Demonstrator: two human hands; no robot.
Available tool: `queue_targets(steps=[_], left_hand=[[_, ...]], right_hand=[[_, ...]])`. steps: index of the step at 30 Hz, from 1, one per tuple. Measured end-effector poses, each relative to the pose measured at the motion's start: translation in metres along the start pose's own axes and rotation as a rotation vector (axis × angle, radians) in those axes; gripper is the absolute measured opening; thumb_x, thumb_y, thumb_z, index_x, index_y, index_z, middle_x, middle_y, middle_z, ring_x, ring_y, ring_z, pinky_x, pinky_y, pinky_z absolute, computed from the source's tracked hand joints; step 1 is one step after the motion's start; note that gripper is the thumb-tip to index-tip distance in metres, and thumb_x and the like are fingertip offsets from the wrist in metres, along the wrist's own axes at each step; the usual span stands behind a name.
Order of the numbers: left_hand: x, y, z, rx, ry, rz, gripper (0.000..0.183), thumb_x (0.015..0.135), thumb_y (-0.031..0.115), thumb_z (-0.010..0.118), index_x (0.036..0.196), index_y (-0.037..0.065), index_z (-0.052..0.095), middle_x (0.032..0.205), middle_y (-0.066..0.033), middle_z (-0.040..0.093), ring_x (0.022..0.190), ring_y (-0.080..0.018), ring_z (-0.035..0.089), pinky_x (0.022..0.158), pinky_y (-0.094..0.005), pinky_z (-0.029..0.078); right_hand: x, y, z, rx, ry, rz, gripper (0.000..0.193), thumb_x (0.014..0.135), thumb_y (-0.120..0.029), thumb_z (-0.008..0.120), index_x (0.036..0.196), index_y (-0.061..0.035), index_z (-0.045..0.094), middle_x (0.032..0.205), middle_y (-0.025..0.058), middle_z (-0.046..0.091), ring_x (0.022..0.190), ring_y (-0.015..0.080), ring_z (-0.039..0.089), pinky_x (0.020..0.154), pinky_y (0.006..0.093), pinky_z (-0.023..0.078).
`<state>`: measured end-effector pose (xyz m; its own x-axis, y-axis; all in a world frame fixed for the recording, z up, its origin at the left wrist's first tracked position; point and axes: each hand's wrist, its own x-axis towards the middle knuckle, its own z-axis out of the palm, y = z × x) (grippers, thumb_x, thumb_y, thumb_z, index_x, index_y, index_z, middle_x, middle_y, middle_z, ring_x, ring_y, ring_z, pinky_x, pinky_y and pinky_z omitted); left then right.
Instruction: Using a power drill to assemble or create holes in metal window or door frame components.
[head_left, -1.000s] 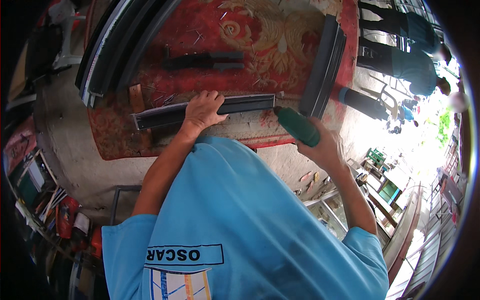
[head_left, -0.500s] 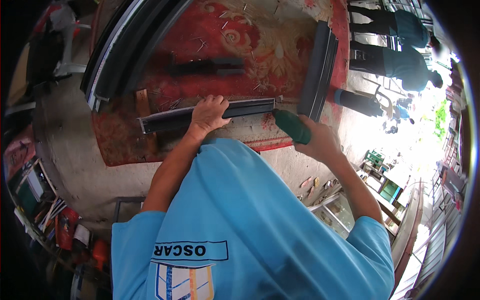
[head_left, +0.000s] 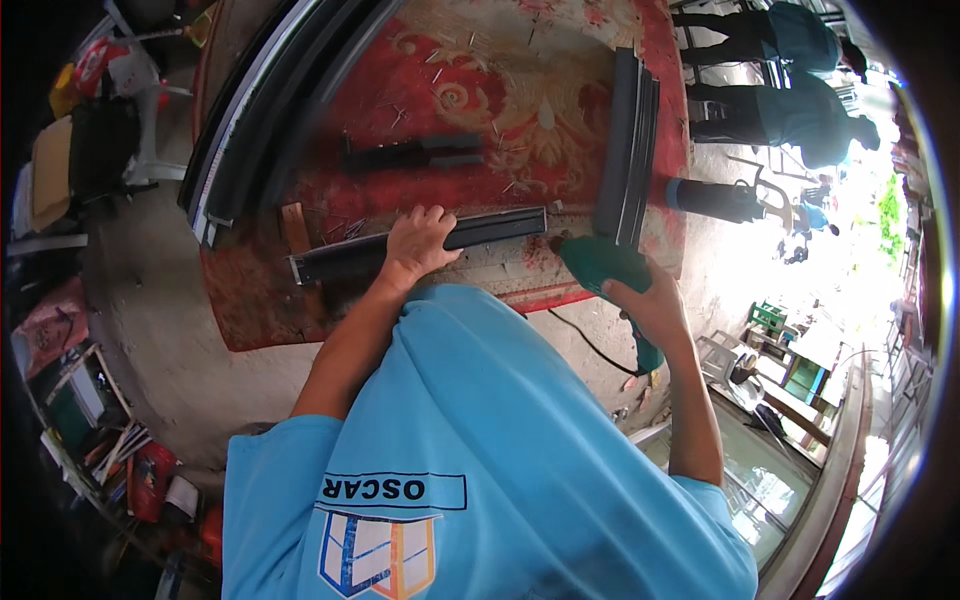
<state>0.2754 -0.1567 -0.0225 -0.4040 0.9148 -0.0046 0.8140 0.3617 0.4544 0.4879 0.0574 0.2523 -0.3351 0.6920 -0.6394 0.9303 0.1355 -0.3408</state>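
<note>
A short dark metal profile point(head_left: 500, 228) lies near the front edge of the red patterned carpet. My left hand point(head_left: 422, 243) is closed over its middle, fingers curled across the far side. In my right hand point(head_left: 650, 305) is a green corded power drill point(head_left: 607, 268), gripped by its handle. The drill's nose points left and stands a little apart from the profile's right end. Its bit is too small to make out. A black cord point(head_left: 590, 340) hangs in a curve below the drill.
Stacked dark profiles point(head_left: 628, 150) lie at the right of the carpet point(head_left: 540, 120), with long ones point(head_left: 275, 110) at the far left. Another dark piece point(head_left: 415, 152) and scattered slivers lie beyond my left hand. Two people point(head_left: 805, 110) stand at the far right.
The drill has drawn back to the right from the profile's end, and its handle and cord now show. My left hand keeps its grip on the profile. The whole view has shifted slightly.
</note>
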Motion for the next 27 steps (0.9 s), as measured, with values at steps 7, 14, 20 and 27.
queue_targets(steps=[7,14,20,27], left_hand=[[-0.003,0.006,-0.017,-0.012,-0.108,-0.085,0.058,0.071,0.057,0.081,0.111,0.016,0.071,0.113,-0.0075,0.067,0.107,-0.0332,0.065,0.083,-0.0494,0.057],[0.013,0.009,-0.049,-0.136,-0.297,-0.060,0.060,0.069,0.033,0.084,0.123,0.013,0.067,0.118,-0.0110,0.067,0.110,-0.0372,0.067,0.092,-0.0500,0.057],[0.022,0.030,-0.110,-0.307,-0.116,-0.133,0.071,0.072,0.038,0.085,0.134,0.009,0.064,0.127,-0.0161,0.069,0.114,-0.0379,0.067,0.094,-0.0492,0.056],[0.022,0.001,-0.158,-0.485,0.052,-0.351,0.084,0.075,0.047,0.086,0.142,0.004,0.058,0.122,-0.0256,0.071,0.114,-0.0403,0.069,0.096,-0.0462,0.054]], right_hand=[[-0.037,0.048,0.022,0.041,0.140,-0.021,0.060,0.079,-0.037,0.083,0.128,-0.0049,0.068,0.108,0.0193,0.077,0.102,0.0337,0.075,0.090,0.0438,0.055],[-0.031,0.083,0.046,0.069,0.156,-0.045,0.060,0.075,-0.031,0.083,0.127,-0.0047,0.069,0.106,0.0197,0.077,0.101,0.0353,0.075,0.090,0.0440,0.055],[-0.035,0.063,0.034,0.067,0.165,-0.147,0.061,0.074,-0.032,0.083,0.129,-0.0084,0.069,0.108,0.0208,0.077,0.102,0.0365,0.074,0.089,0.0453,0.056],[-0.032,0.043,0.027,0.109,0.167,-0.186,0.063,0.074,-0.036,0.085,0.130,-0.0107,0.068,0.103,0.0214,0.076,0.100,0.0386,0.074,0.085,0.0465,0.056]])
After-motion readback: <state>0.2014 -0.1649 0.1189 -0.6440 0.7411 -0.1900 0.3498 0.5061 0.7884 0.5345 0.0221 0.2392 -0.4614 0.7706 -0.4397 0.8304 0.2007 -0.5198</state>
